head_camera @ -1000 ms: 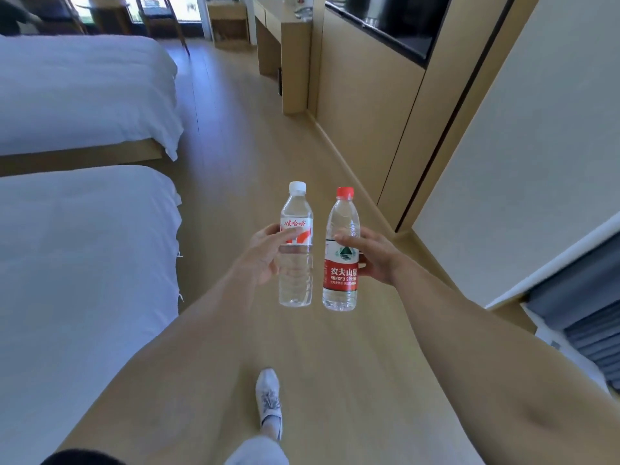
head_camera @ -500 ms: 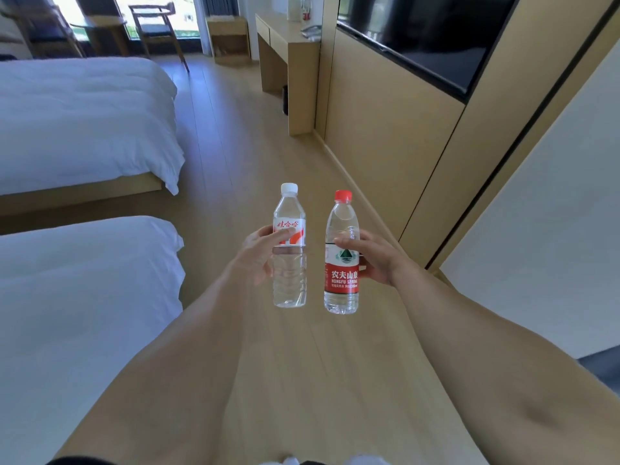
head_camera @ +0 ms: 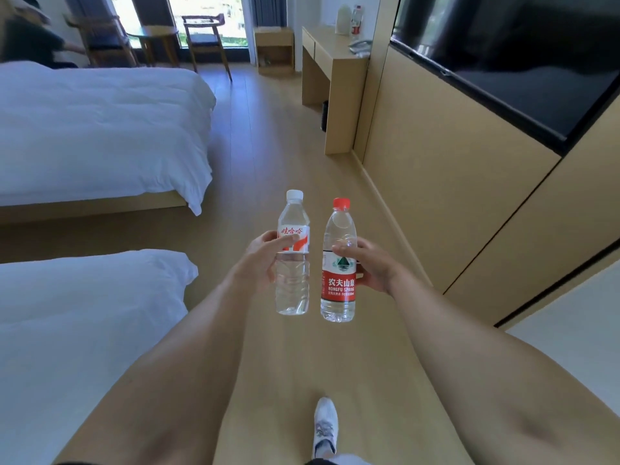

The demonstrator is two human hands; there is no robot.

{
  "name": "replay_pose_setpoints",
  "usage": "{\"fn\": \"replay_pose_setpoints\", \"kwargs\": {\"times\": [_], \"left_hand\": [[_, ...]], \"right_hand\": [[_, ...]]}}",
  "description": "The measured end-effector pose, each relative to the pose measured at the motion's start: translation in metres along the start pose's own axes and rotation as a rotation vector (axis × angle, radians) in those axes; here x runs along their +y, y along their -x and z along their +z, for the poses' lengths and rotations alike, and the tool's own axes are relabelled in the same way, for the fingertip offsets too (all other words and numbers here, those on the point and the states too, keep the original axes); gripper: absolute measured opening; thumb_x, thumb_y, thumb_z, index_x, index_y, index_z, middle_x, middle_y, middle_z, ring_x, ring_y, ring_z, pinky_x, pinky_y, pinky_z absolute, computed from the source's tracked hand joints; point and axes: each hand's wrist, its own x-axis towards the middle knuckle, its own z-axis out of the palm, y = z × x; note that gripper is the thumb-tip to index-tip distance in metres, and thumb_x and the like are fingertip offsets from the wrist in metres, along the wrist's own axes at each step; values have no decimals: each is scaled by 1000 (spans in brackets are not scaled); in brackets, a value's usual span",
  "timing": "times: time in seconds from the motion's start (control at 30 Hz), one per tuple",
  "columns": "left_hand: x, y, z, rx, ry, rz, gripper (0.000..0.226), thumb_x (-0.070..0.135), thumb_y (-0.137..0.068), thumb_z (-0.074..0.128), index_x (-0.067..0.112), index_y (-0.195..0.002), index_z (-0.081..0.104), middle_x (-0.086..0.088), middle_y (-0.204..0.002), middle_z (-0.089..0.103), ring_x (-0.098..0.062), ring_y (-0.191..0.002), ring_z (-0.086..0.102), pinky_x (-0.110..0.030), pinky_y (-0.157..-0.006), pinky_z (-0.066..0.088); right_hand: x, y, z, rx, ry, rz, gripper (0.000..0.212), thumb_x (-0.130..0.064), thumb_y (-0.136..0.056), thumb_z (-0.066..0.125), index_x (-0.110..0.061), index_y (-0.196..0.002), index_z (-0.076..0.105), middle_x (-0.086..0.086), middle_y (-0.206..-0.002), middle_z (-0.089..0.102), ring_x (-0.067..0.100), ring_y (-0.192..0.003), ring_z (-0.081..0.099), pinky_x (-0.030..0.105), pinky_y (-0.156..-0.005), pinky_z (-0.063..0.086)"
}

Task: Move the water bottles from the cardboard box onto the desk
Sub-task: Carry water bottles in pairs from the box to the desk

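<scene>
**Two bottles carried upright over the floor**

The left hand (head_camera: 260, 260) grips a white-capped bottle (head_camera: 292, 256) around its label, fingers curled round it. The right hand (head_camera: 370, 266) grips a red-capped bottle (head_camera: 339, 263) the same way. Both bottles stand upright in the air, just beside each other without touching, above the wooden floor (head_camera: 278, 135). The desk (head_camera: 332, 58) stands well ahead against the right wall. Two white beds (head_camera: 100, 129) lie to the left. A white shoe (head_camera: 324, 424) shows below.

"nongfu spring" on red-capped bottle (head_camera: 338, 286)
</scene>
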Motion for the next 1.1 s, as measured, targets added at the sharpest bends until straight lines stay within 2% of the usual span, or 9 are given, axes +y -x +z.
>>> {"fn": "replay_pose_setpoints", "kwargs": {"times": [0.1, 0.2, 0.43, 0.67, 0.8, 0.97, 1.1], "left_hand": [[25, -51, 2, 8, 5, 5, 42, 20, -88, 76, 5, -123, 59, -14, -101, 74, -35, -90, 74, -57, -77, 60], [50, -97, 5, 15, 17, 13, 39, 20, -90, 73, 6, -124, 59, -7, -92, 76, -27, -81, 76, -42, -62, 61], [87, -193, -2, 26, 16, 0, 35, 21, -91, 72, 10, -122, 60, -7, -97, 76, -25, -81, 76, -38, -61, 60], [120, -305, -36, 8, 17, -18, 38, 21, -90, 72, 9, -124, 60, -6, -98, 76, -26, -84, 75, -43, -65, 60], [153, -377, -69, 4, 16, -19, 38, 20, -91, 72, 8, -125, 60, -12, -108, 72, -31, -90, 74, -51, -76, 59], [210, -457, -114, -25, 2, -23, 38, 21, -89, 74, 10, -124, 61, -9, -105, 74, -28, -87, 75, -45, -65, 60], [249, -514, -141, -60, -5, -19, 39, 21, -90, 74, 10, -124, 61, -16, -113, 71, -32, -91, 74, -52, -69, 60]], "right_hand": [[-29, -56, -17, -29, 2, 8, 51, -23, -88, 73, -12, -133, 54, 11, -110, 70, 27, -93, 68, 37, -72, 54], [-59, -105, -31, -52, 8, 6, 51, -22, -88, 72, -11, -134, 52, 13, -112, 69, 28, -94, 66, 38, -74, 54], [-106, -199, -57, -65, -3, 18, 50, -22, -89, 71, -11, -134, 52, 12, -107, 69, 27, -90, 67, 37, -72, 54], [-139, -305, -63, -26, 2, 48, 48, -23, -86, 74, -14, -129, 54, 12, -109, 70, 29, -95, 68, 40, -76, 55], [-171, -377, -56, 10, -1, 50, 44, -24, -85, 75, -17, -124, 55, 10, -105, 71, 26, -92, 69, 37, -72, 55], [-224, -460, -36, 40, -19, 37, 44, -25, -86, 74, -18, -125, 55, 10, -105, 70, 26, -92, 68, 37, -71, 54], [-260, -515, -25, 51, -28, 29, 45, -25, -86, 74, -18, -126, 55, 11, -109, 69, 28, -96, 67, 40, -76, 54]]}}
